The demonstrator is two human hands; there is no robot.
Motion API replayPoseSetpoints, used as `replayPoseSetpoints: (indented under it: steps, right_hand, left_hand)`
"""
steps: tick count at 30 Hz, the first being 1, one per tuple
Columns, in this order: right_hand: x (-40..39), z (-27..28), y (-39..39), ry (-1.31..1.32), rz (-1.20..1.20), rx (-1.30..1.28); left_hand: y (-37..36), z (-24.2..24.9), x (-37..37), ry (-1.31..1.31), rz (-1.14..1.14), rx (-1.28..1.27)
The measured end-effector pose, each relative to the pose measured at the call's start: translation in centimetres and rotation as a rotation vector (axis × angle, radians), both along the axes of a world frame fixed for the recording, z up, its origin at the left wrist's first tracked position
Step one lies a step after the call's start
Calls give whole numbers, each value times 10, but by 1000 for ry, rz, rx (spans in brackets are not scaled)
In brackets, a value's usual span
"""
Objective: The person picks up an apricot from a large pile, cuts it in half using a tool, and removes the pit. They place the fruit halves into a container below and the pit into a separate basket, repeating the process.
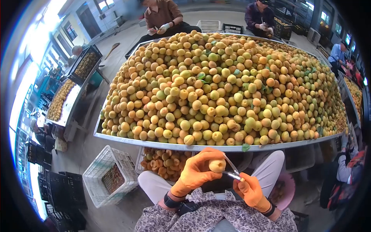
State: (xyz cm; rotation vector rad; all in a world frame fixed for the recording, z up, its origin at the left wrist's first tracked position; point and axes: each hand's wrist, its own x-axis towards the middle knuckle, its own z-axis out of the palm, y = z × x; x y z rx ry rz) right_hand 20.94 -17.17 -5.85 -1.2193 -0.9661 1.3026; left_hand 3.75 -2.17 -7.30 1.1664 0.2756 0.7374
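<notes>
My left hand [199, 172], in an orange glove, is closed around an apricot [217, 165], thumb below and fingers above it. My right hand [252, 192], gloved in orange too, grips a shiny V-shaped metal tool [232, 176] with two thin arms. One arm rises beside the apricot, while the other reaches toward its lower side. Both hands are above my lap, just in front of the metal-rimmed table [185, 147]. A large heap of apricots [216, 92], with a few green leaves among them, covers that table.
A white plastic crate [127, 162] stands at my left, beside a crate of split apricots [164, 160] under the table edge. A pink basin [288, 187] is at my right. Two people [164, 17] [262, 19] sit across the heap. Black crates [65, 185] are stacked far left.
</notes>
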Motion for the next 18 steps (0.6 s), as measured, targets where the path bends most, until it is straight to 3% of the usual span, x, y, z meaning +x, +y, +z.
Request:
replayPoseSetpoints:
  steps: [2, 4, 18]
  right_hand:
    - [2, 4, 2, -69, 48, -5]
    - [2, 5, 4, -198, 111, 21]
    - [4, 4, 7, -341, 179, 31]
  left_hand:
    - [-2, 9, -3, 48, -23, 56]
    - [-6, 18, -3, 31, -47, -133]
    - [-6, 21, -13, 86, -136, -134]
